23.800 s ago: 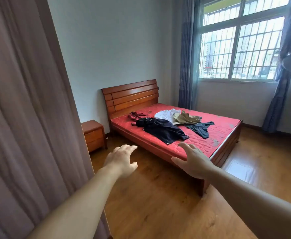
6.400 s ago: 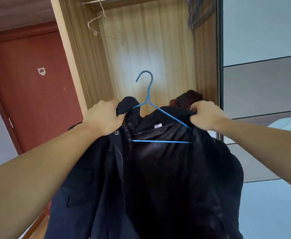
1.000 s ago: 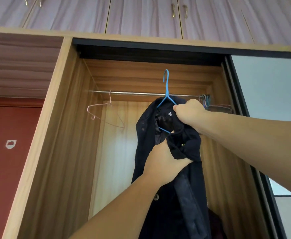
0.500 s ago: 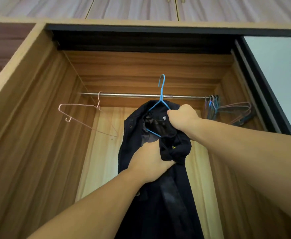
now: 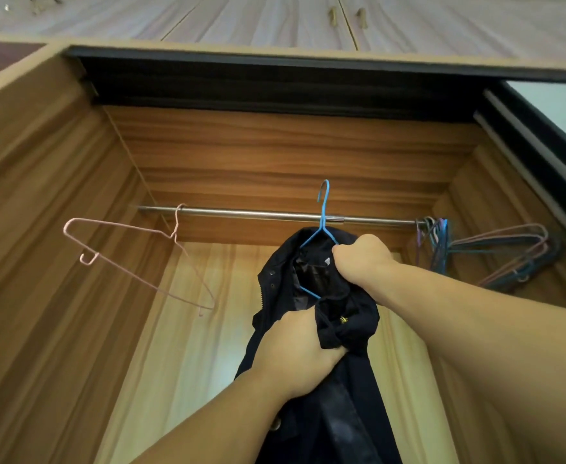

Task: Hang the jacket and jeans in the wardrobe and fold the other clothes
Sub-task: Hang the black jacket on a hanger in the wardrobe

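Inside the wardrobe [image 5: 57, 202], the jacket [image 5: 311, 390] hangs on a blue hanger [image 5: 322, 212] whose hook has risen above the rail [image 5: 258, 214] since half a second ago, not yet over it. The right hand [image 5: 363, 259] still clamps the collar and the left hand [image 5: 300, 353] a bunched fold lower down. A pink hanger [image 5: 134, 259] hangs left; spare hangers [image 5: 496, 249] cluster right.

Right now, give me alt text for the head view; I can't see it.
Both hands, left hand and right hand, grip a dark navy jacket on a blue wire hanger, its hook raised above the wardrobe's metal rail. A pink wire hanger hangs left.
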